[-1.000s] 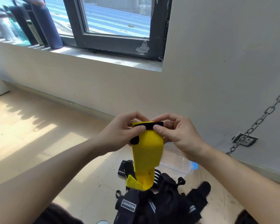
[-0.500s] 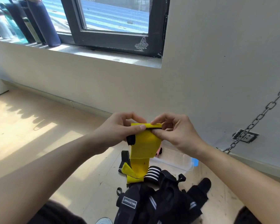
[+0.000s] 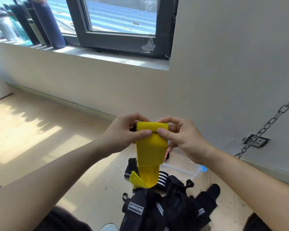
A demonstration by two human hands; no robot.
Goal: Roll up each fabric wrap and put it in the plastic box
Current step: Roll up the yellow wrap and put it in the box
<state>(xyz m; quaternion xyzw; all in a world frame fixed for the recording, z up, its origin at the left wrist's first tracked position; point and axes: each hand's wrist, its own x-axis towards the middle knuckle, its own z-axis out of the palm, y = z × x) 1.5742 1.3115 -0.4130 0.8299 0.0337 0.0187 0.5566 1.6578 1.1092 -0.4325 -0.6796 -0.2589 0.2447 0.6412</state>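
Hands meet mid-scene, raised above the wood floor point(image 3: 40, 130). L hand point(image 3: 123, 132) and R hand point(image 3: 185, 135) both grip the top of 1 yellow fabric wrap point(image 3: 151, 147). Top end is turned over into a short roll, lying level between the 2 hands.

- L hand: thumb presses the near face of the roll at its left part, fingers curled over the far side. A black bit shows at the roll's left end, against the palm.
- R hand: thumb presses the near face at the right part, fingers curled over the top and behind.
- Fingers of both hands are clamped on the wrap, not spread.
- Rest of the wrap hangs straight down from the roll. Its tail folds and curls up to the left, just above the pile.

Pile of black wraps point(image 3: 165, 209) lies on the floor, near centre, below the hands. 1 carries a label point(image 3: 135, 208) reading LARA STAR. 1 striped wrap point(image 3: 162, 178), black w/ white bands, sits at the pile's far edge, partly behind the yellow tail.

Clear plastic box point(image 3: 185, 165) stands on the floor beyond the pile, right of the hanging wrap, close to the wall. Contents cannot be made out.

Dark window frame point(image 3: 117, 40) is far centre. Dark blue cylinders point(image 3: 50, 22) stand on the sill point(image 3: 107, 57), far left. Chain point(image 3: 270, 120) runs down the right wall past a wall socket point(image 3: 255, 140).
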